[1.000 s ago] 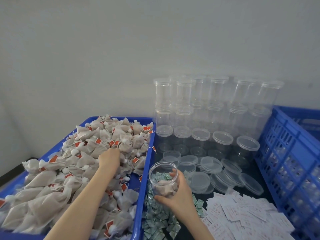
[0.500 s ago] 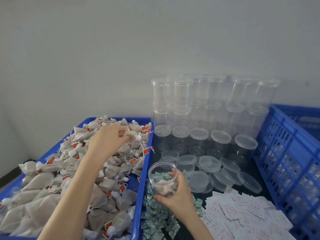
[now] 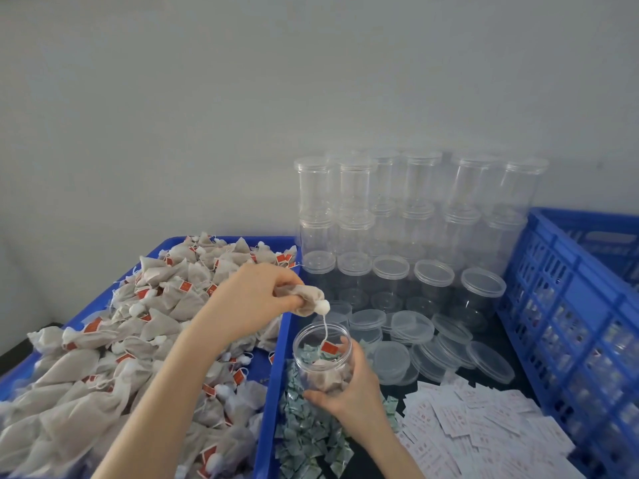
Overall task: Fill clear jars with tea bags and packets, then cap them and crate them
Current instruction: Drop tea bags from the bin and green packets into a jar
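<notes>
One tea bag (image 3: pixel 308 299) pinched in left hand (image 3: pixel 256 299), just above open jar (image 3: pixel 323 357) gripped by right hand (image 3: pixel 349 392).

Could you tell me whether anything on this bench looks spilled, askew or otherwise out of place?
Nothing looks damaged or spilled. The only untidy spot is the loose lids, which lie overlapping and tilted in front of the capped empty jars instead of in a stack.

**What I'm not seeing**

My right hand (image 3: pixel 349 392) is covering the open jar's (image 3: pixel 322 357) lower wall. The blue tray (image 3: pixel 276 375) and slotted crate (image 3: pixel 570 305) are running off the edges. The white slips' (image 3: pixel 484 426) print is reading too small.
</notes>
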